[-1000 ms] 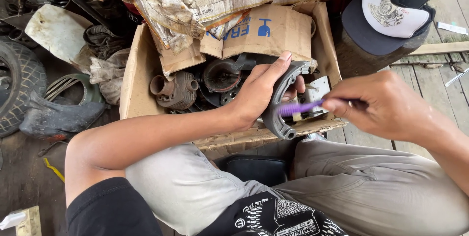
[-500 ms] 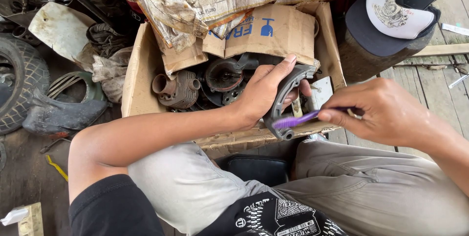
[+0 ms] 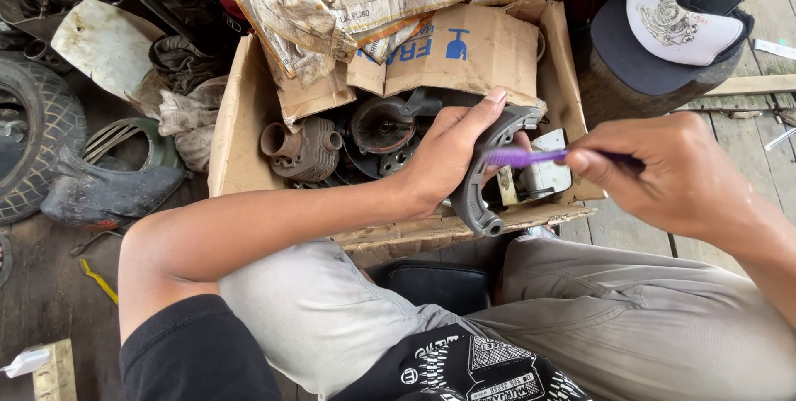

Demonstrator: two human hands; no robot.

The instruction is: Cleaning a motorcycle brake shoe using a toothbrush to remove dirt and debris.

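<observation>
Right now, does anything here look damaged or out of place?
Yes. The cardboard box of metal engine parts is torn, its flaps crumpled and stained. The left hand holds a curved grey brake shoe while the right hand holds a purple toothbrush, an odd tool here.

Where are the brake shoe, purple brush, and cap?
brake shoe (image 3: 474, 194), head view, on its curved grey outer rim
purple brush (image 3: 516, 156), head view, on its bristle head
cap (image 3: 676, 24), head view, on its white front panel

The left hand (image 3: 448, 156) covers much of the curved brake shoe (image 3: 481, 181); the purple toothbrush (image 3: 531, 155) handle vanishes inside the right hand (image 3: 663, 173).
</observation>
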